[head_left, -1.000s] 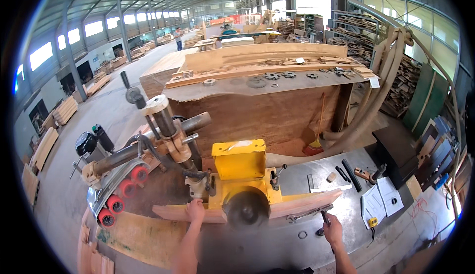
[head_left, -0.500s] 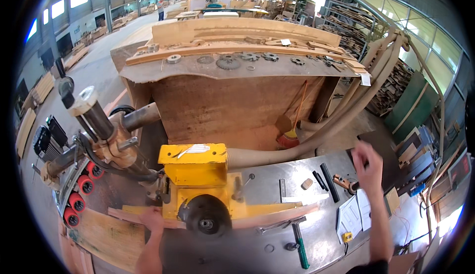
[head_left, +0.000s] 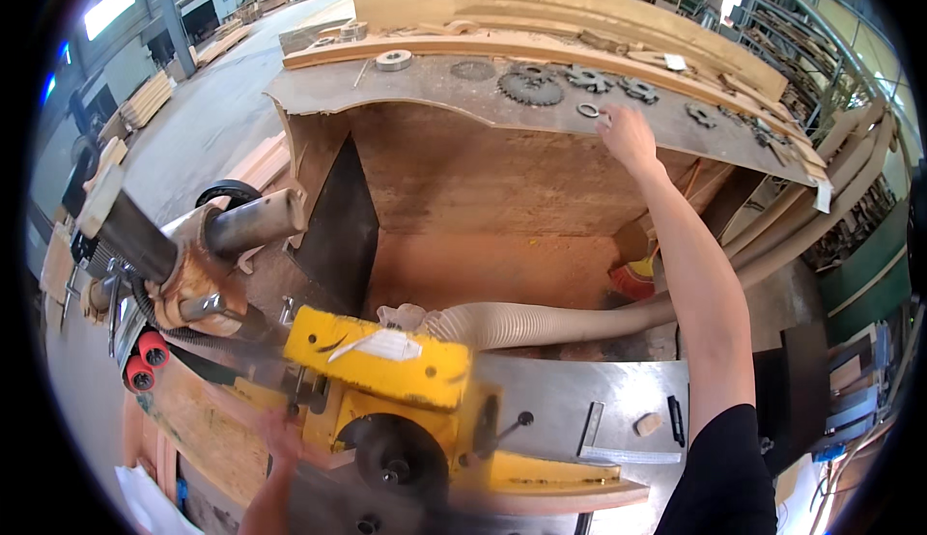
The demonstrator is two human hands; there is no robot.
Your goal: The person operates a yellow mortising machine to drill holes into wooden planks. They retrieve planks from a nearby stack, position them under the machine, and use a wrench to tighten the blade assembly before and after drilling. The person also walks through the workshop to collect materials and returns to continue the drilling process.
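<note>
My right hand [head_left: 628,137] is stretched far forward over the edge of the back shelf. Its fingers are bent together right beside a small metal ring [head_left: 588,109]; whether they grip anything is hidden. Toothed cutter discs lie close by: a round saw-like disc [head_left: 530,86] to the left, and chunkier toothed cutters [head_left: 638,91] beyond the fingers. My left hand [head_left: 280,436], smeared by motion, is low at the left side of the yellow machine head [head_left: 386,356], near a wooden strip. A dark round disc [head_left: 401,467] sits at the front of that machine.
A ribbed hose [head_left: 550,324] runs right from behind the machine. The metal table [head_left: 550,390] carries a square [head_left: 592,429], a small wooden block [head_left: 648,425] and a black marker [head_left: 675,420]. A heavy steel column arm [head_left: 256,221] and red rollers [head_left: 153,349] stand at left.
My right hand has moved from above the table's right side forward to the shelf by the ring. My left hand stays low by the machine. The view has shifted closer to the shelf.
</note>
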